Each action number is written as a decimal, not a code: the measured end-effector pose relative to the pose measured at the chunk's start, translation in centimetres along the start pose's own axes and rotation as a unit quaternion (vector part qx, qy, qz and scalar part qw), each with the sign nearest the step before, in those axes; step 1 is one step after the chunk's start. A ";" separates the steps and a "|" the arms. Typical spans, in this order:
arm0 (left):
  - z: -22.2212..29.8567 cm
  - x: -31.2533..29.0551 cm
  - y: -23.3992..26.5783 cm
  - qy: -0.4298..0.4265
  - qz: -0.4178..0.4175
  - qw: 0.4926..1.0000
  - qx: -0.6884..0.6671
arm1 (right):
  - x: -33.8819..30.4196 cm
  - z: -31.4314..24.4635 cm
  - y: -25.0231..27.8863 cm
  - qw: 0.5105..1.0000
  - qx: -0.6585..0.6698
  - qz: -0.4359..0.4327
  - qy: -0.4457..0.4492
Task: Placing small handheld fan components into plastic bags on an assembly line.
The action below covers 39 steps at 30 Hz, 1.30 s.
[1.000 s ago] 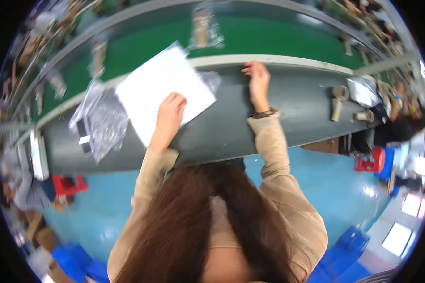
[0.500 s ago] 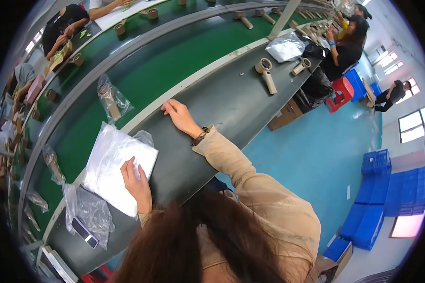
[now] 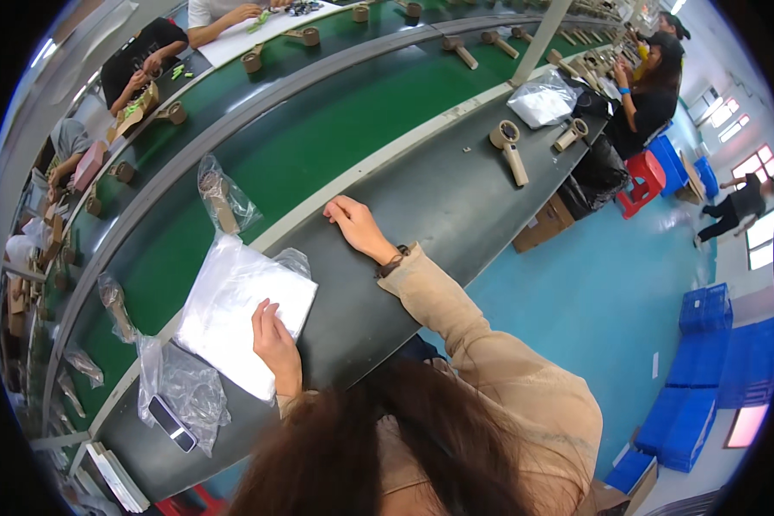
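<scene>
The stack of bags [image 3: 236,314] lies flat on the grey bench [image 3: 456,206], with its far edge at the border of the green belt [image 3: 318,146]. It is white and rectangular. Its long axis runs from the lower left of the view, near the person, up to the right toward the belt, and a loose clear corner sticks out at the upper right end.

The left hand [image 3: 275,344] rests on the near right corner of the stack. The fingers are spread and flat, pressing from above; they close around nothing. The right hand [image 3: 355,225] lies on the bench well to the right of the stack, near the belt's edge. Its fingers are lightly curled, palm down, and it holds nothing; it touches only the bench surface.

Left of the stack lies a crumpled clear bag [image 3: 185,391] with a dark phone [image 3: 171,423] on it. On the belt just beyond the stack lies a bagged handle part [image 3: 222,199]. Further right on the bench stands a cardboard magnifier shape [image 3: 510,148].
</scene>
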<state>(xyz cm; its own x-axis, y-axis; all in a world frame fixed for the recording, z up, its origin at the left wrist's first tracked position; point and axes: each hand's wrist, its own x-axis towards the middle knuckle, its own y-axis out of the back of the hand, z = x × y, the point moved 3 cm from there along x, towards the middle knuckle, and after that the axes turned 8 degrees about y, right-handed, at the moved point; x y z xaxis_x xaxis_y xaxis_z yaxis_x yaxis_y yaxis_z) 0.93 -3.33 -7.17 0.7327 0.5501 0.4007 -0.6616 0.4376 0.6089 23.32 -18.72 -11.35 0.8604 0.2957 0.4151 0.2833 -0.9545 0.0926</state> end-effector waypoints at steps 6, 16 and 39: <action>0.2 0.1 0.1 -0.017 0.026 0.999 -0.018 | -0.1 -0.2 0.2 1.000 -0.015 -0.021 -0.004; -0.3 -0.1 0.0 0.045 0.030 0.997 -0.055 | 0.0 -0.4 0.0 0.999 -0.040 -0.032 0.001; -0.4 0.1 0.1 0.051 0.027 0.998 -0.037 | -0.4 -0.1 0.1 0.997 -0.064 -0.037 0.011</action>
<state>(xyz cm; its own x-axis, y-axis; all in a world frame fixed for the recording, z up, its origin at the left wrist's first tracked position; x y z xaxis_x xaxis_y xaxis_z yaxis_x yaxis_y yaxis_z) 0.90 -3.00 -7.34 0.6786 0.6419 0.3570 -0.7119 0.4550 0.5349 22.99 -18.95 -11.37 0.8295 0.3652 0.4225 0.2879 -0.9279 0.2369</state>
